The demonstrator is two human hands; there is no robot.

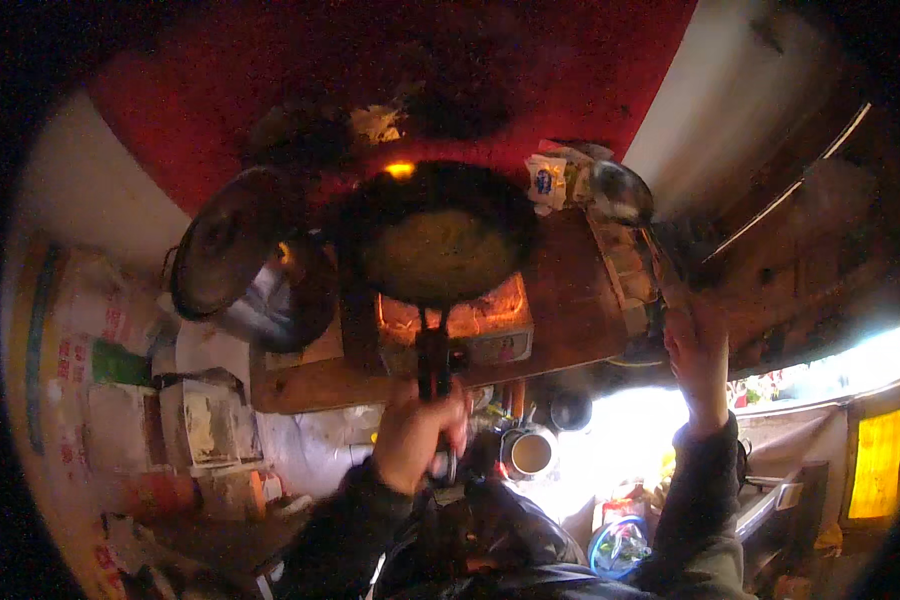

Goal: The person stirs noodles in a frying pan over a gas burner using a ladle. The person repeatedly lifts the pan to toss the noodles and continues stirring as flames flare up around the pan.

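My left hand (420,435) is closed around the black handle of a dark wok (525,217) over a lit gas stove (495,349). Yellowish-brown food or liquid (442,251) lies in the wok; the dim light hides its kind. Out to the right, my right hand (697,345) holds the long handle of a metal ladle (622,193). The ladle's bowl is blurred and to the right of the wok, apart from it. A small flame or bright glow shows at the wok's far rim.
A round lid (228,240) leans over a dark pot (318,300) left of the wok. Seasoning packets (547,180) lie at the back right on the wooden table (577,300). Cardboard boxes (209,424) stand at the left. Below the table are an enamel mug (532,454) and a blue-rimmed basin (596,551).
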